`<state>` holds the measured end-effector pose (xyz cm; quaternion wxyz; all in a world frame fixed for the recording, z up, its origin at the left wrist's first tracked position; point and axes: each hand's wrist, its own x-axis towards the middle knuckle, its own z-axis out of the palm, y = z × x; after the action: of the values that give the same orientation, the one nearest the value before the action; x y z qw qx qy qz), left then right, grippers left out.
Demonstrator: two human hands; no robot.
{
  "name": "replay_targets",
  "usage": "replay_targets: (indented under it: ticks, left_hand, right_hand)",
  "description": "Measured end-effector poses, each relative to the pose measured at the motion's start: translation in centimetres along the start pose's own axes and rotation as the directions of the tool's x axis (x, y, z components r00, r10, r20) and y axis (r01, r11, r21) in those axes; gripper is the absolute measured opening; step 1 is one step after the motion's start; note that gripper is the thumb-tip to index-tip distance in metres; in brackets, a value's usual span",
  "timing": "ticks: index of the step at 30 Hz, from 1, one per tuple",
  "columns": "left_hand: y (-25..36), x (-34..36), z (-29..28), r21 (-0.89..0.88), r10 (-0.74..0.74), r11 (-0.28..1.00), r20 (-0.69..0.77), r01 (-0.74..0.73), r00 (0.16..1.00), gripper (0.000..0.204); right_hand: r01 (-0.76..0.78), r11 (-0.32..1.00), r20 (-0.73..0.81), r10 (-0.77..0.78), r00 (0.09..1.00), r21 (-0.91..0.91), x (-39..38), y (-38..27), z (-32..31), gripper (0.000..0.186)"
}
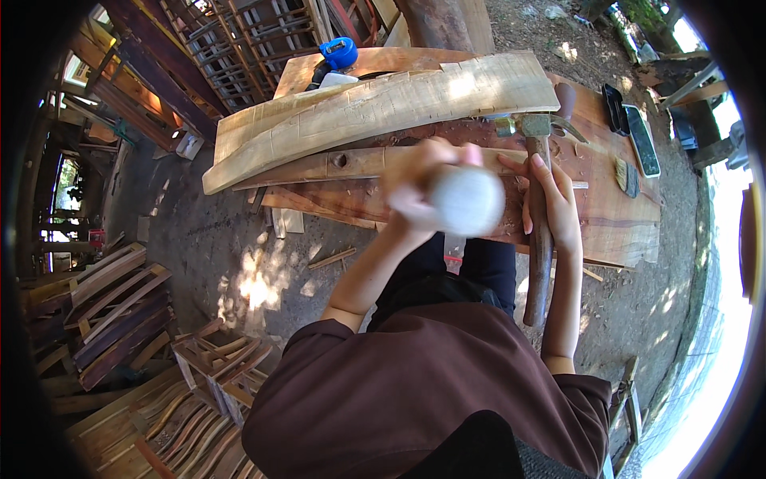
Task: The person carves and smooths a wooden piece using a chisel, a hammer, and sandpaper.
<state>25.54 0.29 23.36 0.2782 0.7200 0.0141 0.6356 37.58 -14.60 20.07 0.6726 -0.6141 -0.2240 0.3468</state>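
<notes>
Brown wood is showing on the hammer (539,223), and the right hand (561,201) is holding its handle at the table's (618,227) near edge. The left hand (415,188) is looking curled around a blurry, round white thing (468,204). A long board (299,169) is lying near both hands. One hole (339,160) is showing in it, so some work is looking done; how much is remaining, I cannot tell.

At my eleven o'clock sat a blue tape measure (341,54); toward two I had a phone (643,145) with a brush (628,177) near it, and piled boards (121,307) around nine.
</notes>
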Motion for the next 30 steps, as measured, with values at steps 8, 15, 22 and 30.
replay_targets:
  ticks: [8,15,22,30]
  left_hand:
    - [0.1,-2.1,3.5,-0.087,0.166,0.986,0.359,-0.144,0.918,0.024]
    - [-0.3,0.1,3.3,-0.125,-0.028,0.99,0.232,0.059,0.972,0.023]
    - [-0.9,0.5,4.3,-0.118,-0.135,0.982,0.113,0.148,0.984,0.023]
    - [-1.5,-0.2,5.0,-0.077,-0.143,0.985,0.136,0.154,0.98,0.023]
  right_hand:
    - [0.05,0.986,-0.211,-0.084,0.974,-0.16,-0.1,1.2,-0.2,0.038]
    - [0.078,0.994,-0.011,-0.078,0.997,0.074,-0.5,1.3,-0.7,0.024]
    - [-0.018,0.999,-0.049,0.019,0.999,0.035,-0.3,-0.1,-0.1,0.031]
    - [0.185,0.953,-0.274,-0.25,0.929,-0.24,-2.5,-5.0,-2.4,0.044]
